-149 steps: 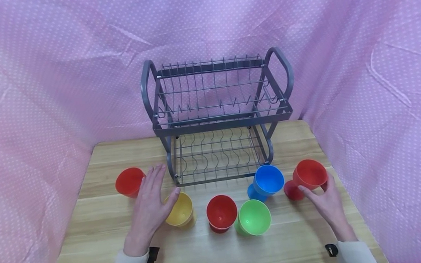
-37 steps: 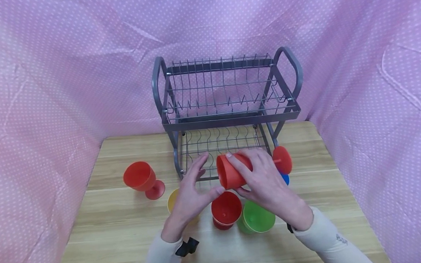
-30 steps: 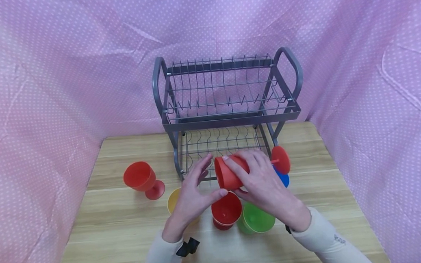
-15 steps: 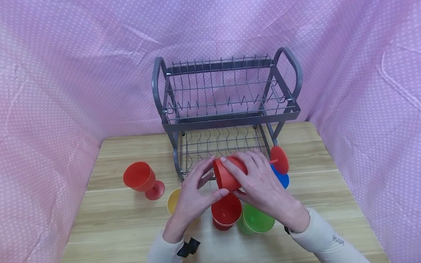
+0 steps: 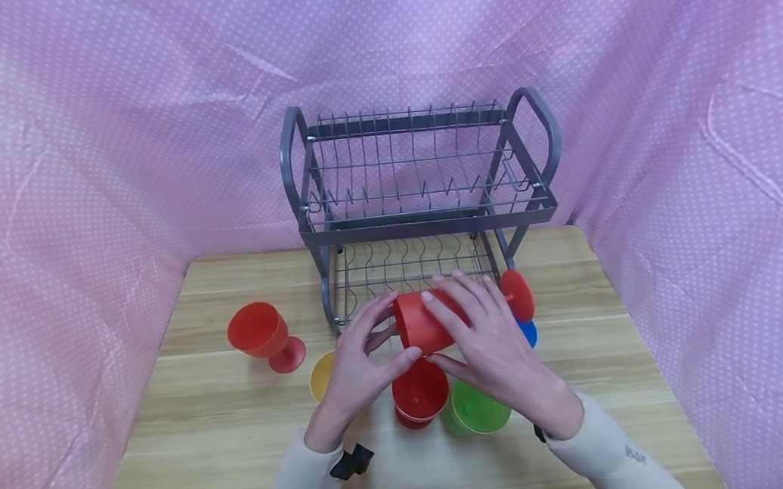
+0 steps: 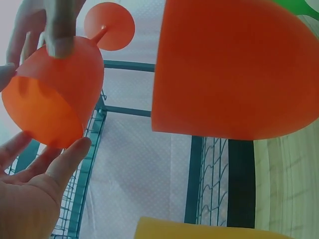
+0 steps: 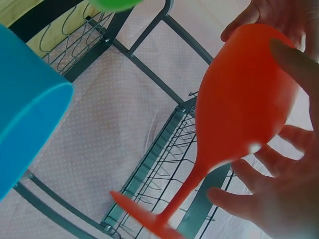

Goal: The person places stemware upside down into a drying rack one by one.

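The red goblet [image 5: 419, 326] is held sideways over the table [image 5: 194, 440], well in from its left and right edges, the right hand [image 5: 501, 347] gripping and partly hiding its bowl, the left hand [image 5: 358, 366] pinching its rim. In the head view the yellow cup [image 5: 322, 374] is partly covered and the blue cup [image 5: 529, 333] barely shows; the right wrist view shows much more blue, but cuts off the goblet's foot.

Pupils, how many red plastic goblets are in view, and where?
3. One red plastic goblet stands on the left; a second red goblet, near centre; the third red goblet is tilted in the right hand. No others show.
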### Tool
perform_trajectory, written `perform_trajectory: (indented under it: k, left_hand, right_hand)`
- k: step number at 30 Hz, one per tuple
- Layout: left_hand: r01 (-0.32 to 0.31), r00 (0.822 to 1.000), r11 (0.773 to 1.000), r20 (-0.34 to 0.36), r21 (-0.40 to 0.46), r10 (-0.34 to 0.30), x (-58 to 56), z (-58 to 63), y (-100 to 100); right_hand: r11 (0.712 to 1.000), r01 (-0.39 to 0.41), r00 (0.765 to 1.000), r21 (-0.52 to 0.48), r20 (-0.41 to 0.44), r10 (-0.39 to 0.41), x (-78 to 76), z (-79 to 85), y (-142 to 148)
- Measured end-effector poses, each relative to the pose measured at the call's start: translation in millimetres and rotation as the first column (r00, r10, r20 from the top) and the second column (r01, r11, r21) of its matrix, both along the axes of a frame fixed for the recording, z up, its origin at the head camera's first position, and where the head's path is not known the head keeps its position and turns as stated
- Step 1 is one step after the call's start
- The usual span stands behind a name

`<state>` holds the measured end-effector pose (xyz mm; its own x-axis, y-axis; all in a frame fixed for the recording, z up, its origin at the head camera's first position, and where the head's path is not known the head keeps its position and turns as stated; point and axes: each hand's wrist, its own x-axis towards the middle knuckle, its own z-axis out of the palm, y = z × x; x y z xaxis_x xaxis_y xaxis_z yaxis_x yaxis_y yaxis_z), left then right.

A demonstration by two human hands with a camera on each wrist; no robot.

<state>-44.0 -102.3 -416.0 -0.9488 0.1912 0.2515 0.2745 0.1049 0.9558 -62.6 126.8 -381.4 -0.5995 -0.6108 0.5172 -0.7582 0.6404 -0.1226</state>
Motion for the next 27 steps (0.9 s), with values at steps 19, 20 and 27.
perform_trajectory:
  k: [19,20,27]
  left_hand:
    - [-0.113,0.993,0.991,0.055,0.072,0.109,-2.6,-3.3,-7]
    - [-0.118,0.992,0.990,0.052,0.075,0.115,-2.7,-3.2,-8]
    - [-0.113,0.993,0.986,0.034,0.122,0.109,-4.6,-3.6,-8]
  right_hand:
    - [0.849,-0.018,0.998,-0.528,0.036,0.044,18.8,-20.4,22]
    - [0.842,-0.005,0.997,-0.539,0.066,0.048,20.4,-21.7,22]
    - [0.818,0.140,0.933,-0.558,0.352,0.081,28.4,-23.0,30]
